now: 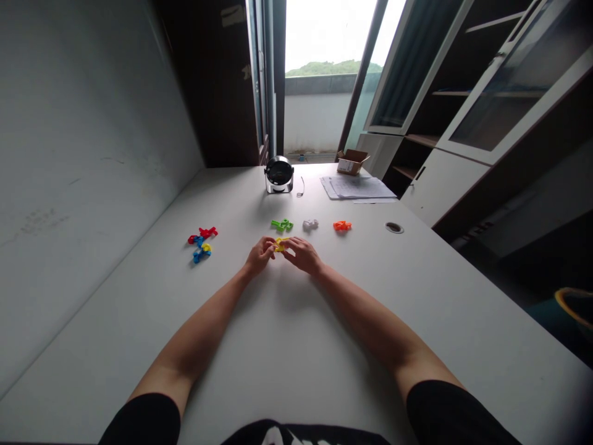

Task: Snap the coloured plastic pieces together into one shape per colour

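Currently both hands meet mid-surface, roughly centred between the left and right edges and closer to the far edge than the near one; left hand [260, 254] and right hand [302, 253] both pinch one small yellow piece [281, 245] at the fingertips; fingers of both are curled closed on it; the piece sits between the two hands, on or just above the surface, can't tell which; its shape is too small to resolve.

Just past the hands toward the far edge, three loose pieces lie in a row: green piece [282, 225] nearest the hands; white piece [310, 224] near it on the right; orange piece [341, 226] further right; none touching.

Toward the left edge, well apart from the hands: red piece [207, 233] and blue cluster [201, 253] with a bit of yellow on it; close together, contact unclear.

Round grommet hole [394, 227] toward the right edge, beyond the orange piece.

Near the far edge: round black device [278, 174] with a shiny rim, upright; stack of papers [356, 186] to its right; open cardboard box [352, 162] behind the papers.

Surface [287, 346] is white; forearms bare; dark sleeves at the near edge.
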Available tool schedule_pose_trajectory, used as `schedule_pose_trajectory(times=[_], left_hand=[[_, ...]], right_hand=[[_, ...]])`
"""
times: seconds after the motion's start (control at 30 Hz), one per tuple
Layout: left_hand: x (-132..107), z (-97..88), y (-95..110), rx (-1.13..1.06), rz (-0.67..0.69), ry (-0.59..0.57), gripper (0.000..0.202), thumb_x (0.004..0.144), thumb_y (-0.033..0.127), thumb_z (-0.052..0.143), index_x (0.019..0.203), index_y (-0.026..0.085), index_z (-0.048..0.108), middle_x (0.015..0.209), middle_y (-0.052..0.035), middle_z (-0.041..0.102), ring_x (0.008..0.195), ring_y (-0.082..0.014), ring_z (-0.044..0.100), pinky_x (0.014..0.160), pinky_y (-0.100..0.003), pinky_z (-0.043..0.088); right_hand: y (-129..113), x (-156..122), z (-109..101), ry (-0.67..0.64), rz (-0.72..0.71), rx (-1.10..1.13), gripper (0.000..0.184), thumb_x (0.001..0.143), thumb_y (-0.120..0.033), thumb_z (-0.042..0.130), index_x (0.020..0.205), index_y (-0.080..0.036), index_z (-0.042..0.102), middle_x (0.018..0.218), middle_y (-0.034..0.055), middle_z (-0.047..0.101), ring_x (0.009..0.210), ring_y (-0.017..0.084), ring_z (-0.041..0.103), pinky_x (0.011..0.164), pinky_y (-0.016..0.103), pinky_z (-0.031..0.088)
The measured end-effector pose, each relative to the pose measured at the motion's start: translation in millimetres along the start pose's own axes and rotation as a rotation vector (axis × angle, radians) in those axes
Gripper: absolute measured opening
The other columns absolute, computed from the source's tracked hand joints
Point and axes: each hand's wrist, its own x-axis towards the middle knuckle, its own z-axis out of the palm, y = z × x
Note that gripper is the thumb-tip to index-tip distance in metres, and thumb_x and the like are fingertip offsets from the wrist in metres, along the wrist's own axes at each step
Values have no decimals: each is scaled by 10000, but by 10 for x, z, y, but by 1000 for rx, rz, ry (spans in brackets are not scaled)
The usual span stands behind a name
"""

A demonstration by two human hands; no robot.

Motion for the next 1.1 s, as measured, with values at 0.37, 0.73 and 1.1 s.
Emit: schedule_pose_trajectory(times=[0.37,0.73,1.1], left_hand=[[-21,-9,5,70,2,1,354,882,352,607,1198,206,543,887,-14,656,674,-107,617,653,-233,497],[-63,-8,84,198,62,8,358,862,330,637,1202,217,636,913,-23,655,658,-94,584,603,-203,470],[-82,-2,146,253,81,-4,335,866,340,634,1178,222,658,969,-32,693,687,-103,593,642,-220,495]], right_hand=[[-54,20,-32,15,33,-9,169,986,-333,544,1047,-206,638,973,83,691,888,214,625,823,351,483],[-51,11,-24,4,69,9,200,1016,-363,482,1028,-206,605,903,70,665,831,202,594,772,324,448],[-19,2,-20,-32,63,-54,275,1035,-365,426,873,-204,580,863,60,650,789,183,550,758,299,394]])
